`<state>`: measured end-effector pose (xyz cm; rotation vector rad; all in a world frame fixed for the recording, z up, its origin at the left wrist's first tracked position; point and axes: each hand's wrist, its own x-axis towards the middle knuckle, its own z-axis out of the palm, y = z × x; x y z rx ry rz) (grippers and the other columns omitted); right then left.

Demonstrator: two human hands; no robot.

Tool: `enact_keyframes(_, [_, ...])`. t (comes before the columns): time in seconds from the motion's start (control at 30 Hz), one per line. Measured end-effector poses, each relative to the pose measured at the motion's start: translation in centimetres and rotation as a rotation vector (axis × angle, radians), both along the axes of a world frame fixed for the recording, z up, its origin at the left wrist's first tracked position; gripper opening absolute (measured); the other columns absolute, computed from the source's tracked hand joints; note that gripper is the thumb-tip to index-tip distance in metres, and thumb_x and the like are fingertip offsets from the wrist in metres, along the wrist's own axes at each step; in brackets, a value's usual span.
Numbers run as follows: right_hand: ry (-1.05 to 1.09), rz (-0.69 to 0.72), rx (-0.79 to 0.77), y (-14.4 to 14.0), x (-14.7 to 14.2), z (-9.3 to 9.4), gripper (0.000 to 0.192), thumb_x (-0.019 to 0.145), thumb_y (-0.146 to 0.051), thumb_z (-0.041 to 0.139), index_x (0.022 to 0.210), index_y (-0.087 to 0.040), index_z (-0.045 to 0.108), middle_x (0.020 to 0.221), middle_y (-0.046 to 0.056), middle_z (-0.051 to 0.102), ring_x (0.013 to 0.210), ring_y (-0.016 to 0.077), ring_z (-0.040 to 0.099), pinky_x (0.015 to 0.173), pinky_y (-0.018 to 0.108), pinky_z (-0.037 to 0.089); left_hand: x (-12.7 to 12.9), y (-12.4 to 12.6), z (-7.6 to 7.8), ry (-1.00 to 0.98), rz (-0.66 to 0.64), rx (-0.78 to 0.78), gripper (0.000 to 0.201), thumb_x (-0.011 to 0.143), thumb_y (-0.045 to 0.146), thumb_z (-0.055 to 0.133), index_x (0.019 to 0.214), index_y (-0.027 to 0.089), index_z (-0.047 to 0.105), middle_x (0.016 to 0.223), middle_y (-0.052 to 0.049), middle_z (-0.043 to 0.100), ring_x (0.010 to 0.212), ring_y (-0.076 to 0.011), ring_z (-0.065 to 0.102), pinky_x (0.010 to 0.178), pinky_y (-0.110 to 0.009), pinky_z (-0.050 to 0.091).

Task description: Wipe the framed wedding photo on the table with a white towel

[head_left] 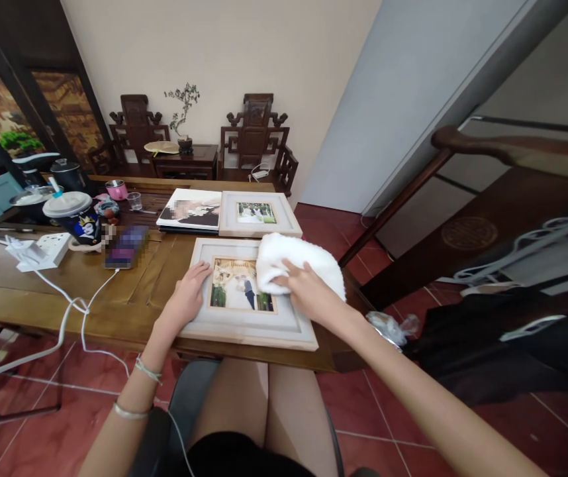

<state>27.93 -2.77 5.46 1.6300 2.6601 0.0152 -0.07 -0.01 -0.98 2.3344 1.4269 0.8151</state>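
A pale framed photograph (259,326) lies flat at the near edge of the wooden table (65,291). My left hand (189,291) rests spread on the frame's left border, pressing it down. My right hand (304,288) presses a white fluffy cloth (294,255) against the upper right part of the frame, over the glass. Behind it lie a second framed photograph (258,213) and a flat photo print or album (192,209), side by side.
A phone (126,247) on a white cable, a white power strip (46,250), a lidded dark cup (76,215), a small glass and tea ware sit on the table's left. Carved chairs (257,142) stand by the far wall. A dark wooden chair with clothing (502,331) stands right.
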Motion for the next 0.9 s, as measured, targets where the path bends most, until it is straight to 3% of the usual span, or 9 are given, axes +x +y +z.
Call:
enact_keyframes(0.13, [0.049, 0.113, -0.188, -5.2, 1.1, 2.2, 0.069, 0.059, 0.009, 0.037, 0.111, -0.022, 0.070, 0.133, 0.012, 0.060, 0.136, 0.0268, 0.041, 0.107, 0.046, 0.036, -0.1, -0.1, 0.0, 0.019, -0.016, -0.007, 0.059, 0.080, -0.002, 0.034, 0.132, 0.016, 0.054, 0.146, -0.013, 0.048, 0.141, -0.0232, 0.037, 0.115, -0.053, 0.031])
enact_keyframes(0.23, [0.140, 0.083, -0.235, -6.0, 2.4, 3.6, 0.071, 0.064, 0.007, 0.037, 0.116, -0.030, 0.068, 0.120, 0.004, 0.067, 0.119, 0.0215, 0.057, 0.098, 0.034, 0.044, -0.2, -0.1, 0.2, 0.025, -0.039, -0.012, 0.062, 0.079, -0.002, 0.034, 0.133, 0.020, 0.054, 0.148, -0.010, 0.046, 0.142, -0.0232, 0.035, 0.116, -0.055, 0.029])
enact_keyframes(0.33, [0.148, -0.023, -0.049, -3.4, 2.4, 3.8, 0.071, 0.069, 0.006, 0.037, 0.128, -0.026, 0.060, 0.126, 0.007, 0.064, 0.115, 0.0240, 0.059, 0.094, 0.035, 0.046, -0.4, 0.0, 0.3, 0.024, -0.044, -0.009, 0.064, 0.077, -0.003, 0.035, 0.133, 0.021, 0.055, 0.147, -0.009, 0.047, 0.142, -0.0232, 0.035, 0.116, -0.054, 0.029])
enact_keyframes(0.43, [0.044, -0.033, 0.170, 0.8, 0.9, 2.7, 0.066, 0.070, 0.008, 0.040, 0.129, -0.016, 0.060, 0.142, 0.015, 0.051, 0.134, 0.0310, 0.042, 0.106, 0.047, 0.036, -0.5, 0.2, 0.4, 0.033, -0.073, 0.000, 0.066, 0.074, -0.004, 0.036, 0.133, 0.020, 0.055, 0.147, -0.009, 0.047, 0.141, -0.0230, 0.035, 0.115, -0.053, 0.031])
enact_keyframes(0.5, [-0.037, 0.001, 0.207, 3.1, -0.5, 1.6, 0.062, 0.072, 0.008, 0.042, 0.128, -0.013, 0.060, 0.146, 0.016, 0.047, 0.140, 0.0316, 0.033, 0.111, 0.052, 0.028, -0.5, 0.3, 0.6, 0.053, -0.080, -0.004, 0.065, 0.074, -0.004, 0.036, 0.132, 0.019, 0.056, 0.146, -0.010, 0.048, 0.141, -0.0235, 0.036, 0.115, -0.052, 0.032])
enact_keyframes(0.6, [-0.108, 0.025, 0.153, 4.3, -2.2, 0.1, 0.054, 0.077, 0.006, 0.044, 0.125, -0.011, 0.061, 0.144, 0.018, 0.049, 0.138, 0.0330, 0.034, 0.111, 0.053, 0.027, -0.4, 0.3, 0.9, 0.085, -0.061, -0.022, 0.063, 0.075, -0.004, 0.035, 0.130, 0.017, 0.058, 0.145, -0.012, 0.050, 0.141, -0.0250, 0.036, 0.114, -0.052, 0.034])
enact_keyframes(0.73, [-0.122, 0.061, 0.063, 1.5, -2.4, -0.5, 0.050, 0.077, 0.004, 0.047, 0.122, -0.009, 0.063, 0.143, 0.020, 0.048, 0.137, 0.0365, 0.035, 0.111, 0.056, 0.027, -0.1, 0.1, 1.0, 0.091, -0.051, -0.011, 0.062, 0.075, -0.005, 0.034, 0.130, 0.014, 0.057, 0.143, -0.013, 0.051, 0.141, -0.0244, 0.036, 0.115, -0.050, 0.034])
enact_keyframes(0.9, [-0.030, 0.179, -0.145, -5.3, -1.6, 1.8, 0.062, 0.067, 0.008, 0.044, 0.122, -0.014, 0.064, 0.142, 0.017, 0.050, 0.139, 0.0331, 0.034, 0.113, 0.054, 0.027, -0.1, 0.3, 0.8, 0.086, -0.037, 0.032, 0.057, 0.079, -0.001, 0.034, 0.130, 0.012, 0.056, 0.141, -0.013, 0.052, 0.139, -0.0232, 0.039, 0.116, -0.046, 0.033])
